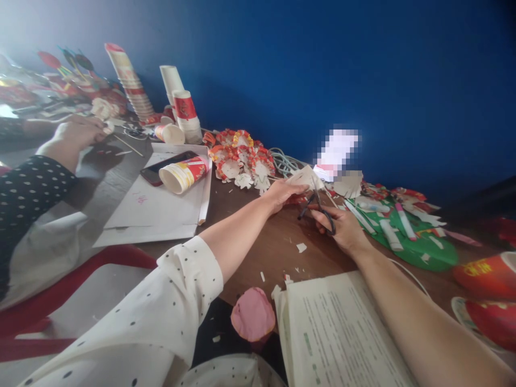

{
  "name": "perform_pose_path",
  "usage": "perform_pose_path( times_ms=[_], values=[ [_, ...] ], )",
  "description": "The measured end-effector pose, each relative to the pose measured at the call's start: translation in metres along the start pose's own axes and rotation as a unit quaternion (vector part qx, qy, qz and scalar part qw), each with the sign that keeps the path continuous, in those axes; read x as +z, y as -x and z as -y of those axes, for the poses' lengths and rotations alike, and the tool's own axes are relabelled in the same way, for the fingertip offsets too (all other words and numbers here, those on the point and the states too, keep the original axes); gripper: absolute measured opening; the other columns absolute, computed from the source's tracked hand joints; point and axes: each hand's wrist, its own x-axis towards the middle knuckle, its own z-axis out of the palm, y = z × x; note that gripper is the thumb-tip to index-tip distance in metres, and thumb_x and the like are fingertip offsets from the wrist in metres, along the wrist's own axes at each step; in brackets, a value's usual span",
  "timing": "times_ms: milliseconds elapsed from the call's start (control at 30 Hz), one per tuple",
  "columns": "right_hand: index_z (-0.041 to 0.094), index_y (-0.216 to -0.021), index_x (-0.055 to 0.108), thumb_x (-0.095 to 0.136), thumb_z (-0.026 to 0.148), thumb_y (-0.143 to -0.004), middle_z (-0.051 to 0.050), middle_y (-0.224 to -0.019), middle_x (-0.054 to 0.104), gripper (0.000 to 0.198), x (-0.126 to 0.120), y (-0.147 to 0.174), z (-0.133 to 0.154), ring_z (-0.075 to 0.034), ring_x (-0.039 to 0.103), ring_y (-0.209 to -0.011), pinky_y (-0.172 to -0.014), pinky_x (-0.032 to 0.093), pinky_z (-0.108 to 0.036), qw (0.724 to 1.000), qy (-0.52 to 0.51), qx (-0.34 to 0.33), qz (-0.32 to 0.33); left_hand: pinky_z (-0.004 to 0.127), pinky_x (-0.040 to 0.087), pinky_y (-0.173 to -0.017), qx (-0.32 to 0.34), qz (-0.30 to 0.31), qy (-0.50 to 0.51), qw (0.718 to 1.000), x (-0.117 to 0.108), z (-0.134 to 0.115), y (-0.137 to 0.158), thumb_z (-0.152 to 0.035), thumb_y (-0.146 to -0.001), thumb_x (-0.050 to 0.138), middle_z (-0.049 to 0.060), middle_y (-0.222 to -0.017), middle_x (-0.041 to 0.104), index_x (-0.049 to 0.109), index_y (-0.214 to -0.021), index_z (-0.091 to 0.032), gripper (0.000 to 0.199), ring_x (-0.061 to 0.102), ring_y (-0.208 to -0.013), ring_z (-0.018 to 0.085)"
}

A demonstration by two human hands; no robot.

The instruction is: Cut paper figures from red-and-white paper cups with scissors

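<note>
My left hand is closed on a pale piece of paper, fingers along its near edge. Black-handled scissors are in my right hand, with a finger and thumb at the handle loops. Their blades point up and away, against the right side of the paper; whether they are parted I cannot tell. Small white scraps lie on the brown table below my hands. Behind the left hand sits a heap of red and white paper-cup cutouts.
A co-worker's hands are at the left. Paper cups and a phone rest on a white folder. Cup stacks stand behind. Markers lie on a green board. Printed pages are nearest me.
</note>
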Motion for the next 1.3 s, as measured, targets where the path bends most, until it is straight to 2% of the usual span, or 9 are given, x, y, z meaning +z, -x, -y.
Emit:
perform_pose_path(
  times_ms=[500,800,1300],
  values=[
    [0.016,-0.106,0.074,0.075,0.051,-0.07,0.001,-0.056,0.059,0.05,-0.001,-0.001,-0.003,-0.011,0.05,-0.049,-0.05,0.041,-0.026,1.0,0.002,-0.001,0.002,0.027,0.052,-0.066,0.019,0.006,-0.004,1.0,-0.002,0.004,-0.001,-0.009,-0.073,0.072,0.009,-0.077,0.071,0.068,-0.087,-0.01,0.014,0.067,-0.066,0.015],
    [0.014,-0.106,0.074,0.074,0.056,-0.069,0.002,-0.057,0.058,0.057,0.001,0.0,0.002,-0.01,0.048,-0.049,-0.048,0.041,-0.024,1.0,0.011,0.008,-0.008,0.027,0.054,-0.068,0.024,0.003,-0.011,1.0,-0.004,0.006,-0.005,-0.012,-0.073,0.074,0.006,-0.077,0.071,0.068,-0.087,-0.011,0.016,0.067,-0.066,0.013],
    [0.015,-0.104,0.074,0.072,0.054,-0.072,0.002,-0.055,0.056,0.051,0.002,-0.001,-0.003,-0.01,0.047,-0.047,-0.046,0.038,-0.023,1.0,-0.004,-0.003,0.0,0.028,0.054,-0.069,0.02,-0.001,0.006,1.0,-0.007,0.009,-0.01,-0.013,-0.072,0.075,0.006,-0.079,0.072,0.069,-0.089,-0.012,0.018,0.068,-0.067,0.014]
  ],
)
